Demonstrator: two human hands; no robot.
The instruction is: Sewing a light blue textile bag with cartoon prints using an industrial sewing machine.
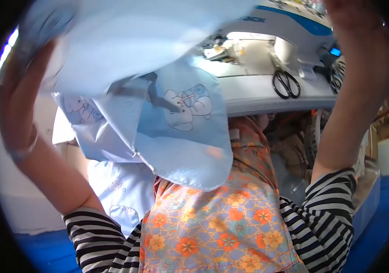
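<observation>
Light-blue cloth [190, 159]: hangs in layers before the tabletop's front edge, cartoon animal prints showing; its raised upper part is blurred and cut off by the top of the view.
Left hand [22, 86]: grasping the cloth's upper left side, fingertips lost in fabric and blur.
Right hand [356, 16]: lifted, blurred, cut off at top right; cannot tell whether it grips anything.
Flowered apron [221, 227]: partly covered by the cloth's lower edge.
Tabletop [256, 88]: left part hidden behind the cloth.
Dark-handled scissors [280, 71]: near the tabletop's front edge, blade tips unclear.
Sewing machine [310, 43]: beyond the scissors, needle area hard to make out.
</observation>
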